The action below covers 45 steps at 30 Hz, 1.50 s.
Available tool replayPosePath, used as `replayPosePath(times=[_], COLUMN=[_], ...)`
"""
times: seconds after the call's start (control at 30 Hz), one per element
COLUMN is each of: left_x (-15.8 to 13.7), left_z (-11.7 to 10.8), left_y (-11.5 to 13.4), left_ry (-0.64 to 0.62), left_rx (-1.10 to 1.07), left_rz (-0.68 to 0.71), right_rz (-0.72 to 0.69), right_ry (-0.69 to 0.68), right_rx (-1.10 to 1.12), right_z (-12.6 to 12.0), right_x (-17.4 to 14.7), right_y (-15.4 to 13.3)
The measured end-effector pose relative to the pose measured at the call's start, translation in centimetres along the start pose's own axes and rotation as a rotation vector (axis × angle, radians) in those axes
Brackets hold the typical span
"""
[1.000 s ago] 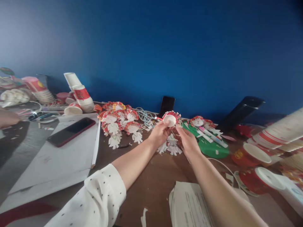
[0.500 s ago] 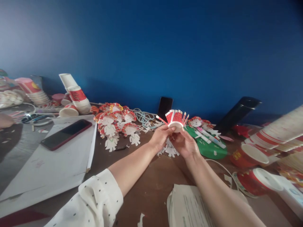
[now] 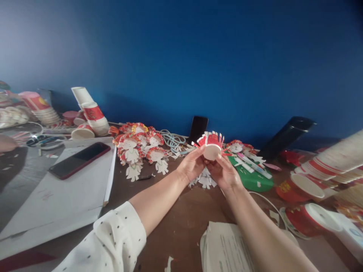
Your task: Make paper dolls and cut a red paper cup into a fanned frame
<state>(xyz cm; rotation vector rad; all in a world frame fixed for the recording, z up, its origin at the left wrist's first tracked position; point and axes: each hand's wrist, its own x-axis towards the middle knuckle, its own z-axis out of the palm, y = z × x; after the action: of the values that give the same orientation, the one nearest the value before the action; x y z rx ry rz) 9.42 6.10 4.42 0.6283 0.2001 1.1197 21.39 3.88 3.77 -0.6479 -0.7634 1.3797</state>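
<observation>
A paper cup (image 3: 212, 151) with its red wall cut into strips is held up above the table, its round white base facing me and the strips fanned upward. My left hand (image 3: 193, 166) pinches its left side, thumb against the base's edge. Closed on the right side is my right hand (image 3: 224, 170), with its thumb at the rim of the base. Behind and below the hands lie white paper figure cutouts (image 3: 204, 179). To the left is a heap of finished-looking paper dolls (image 3: 138, 145) with red fringed heads.
A phone (image 3: 81, 160) rests on white paper at left. Upright cups (image 3: 93, 115) stand behind it. Another phone (image 3: 198, 126) leans on the wall. Pens (image 3: 256, 166) lie on a green sheet (image 3: 252, 180); a black bottle (image 3: 286, 138) and stacked cups (image 3: 331, 155) are at right.
The cut cup has tilted so that more of its round base faces me, and its strips spread wider at the right. Both hands keep their hold, with fingers slightly shifted.
</observation>
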Motion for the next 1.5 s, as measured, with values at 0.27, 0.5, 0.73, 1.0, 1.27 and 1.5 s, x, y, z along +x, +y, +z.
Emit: replayPosePath(times=[0.27, 0.5, 0.73, 1.0, 1.27, 1.5], left_x=[-0.4, -0.1, -0.1, -0.2, 0.4, 0.5], left_z=[1.2, 1.2, 0.5, 0.7, -0.4, -0.8], left_y=[1.1, 1.4, 1.1, 1.3, 0.9, 0.9], left_ry=[-0.099, 0.049, -0.022, -0.043, 0.094, 0.077], left_rx=[0.132, 0.116, 0.105, 0.141, 0.106, 0.177], left_rz=[-0.049, -0.009, -0.079, -0.129, -0.124, -0.113], right_rz=[0.014, -0.008, 0.007, 0.022, 0.039, 0.063], right_ry=[0.048, 0.080, 0.056, 0.168, 0.051, 0.067], right_rx=[-0.102, -0.052, -0.061, -0.070, -0.095, -0.049], right_z=[0.5, 0.4, 0.9, 0.6, 0.3, 0.0], right_x=[-0.1, -0.1, -0.3, 0.1, 0.0, 0.2], right_y=[-0.6, -0.6, -0.7, -0.1, 0.0, 0.1])
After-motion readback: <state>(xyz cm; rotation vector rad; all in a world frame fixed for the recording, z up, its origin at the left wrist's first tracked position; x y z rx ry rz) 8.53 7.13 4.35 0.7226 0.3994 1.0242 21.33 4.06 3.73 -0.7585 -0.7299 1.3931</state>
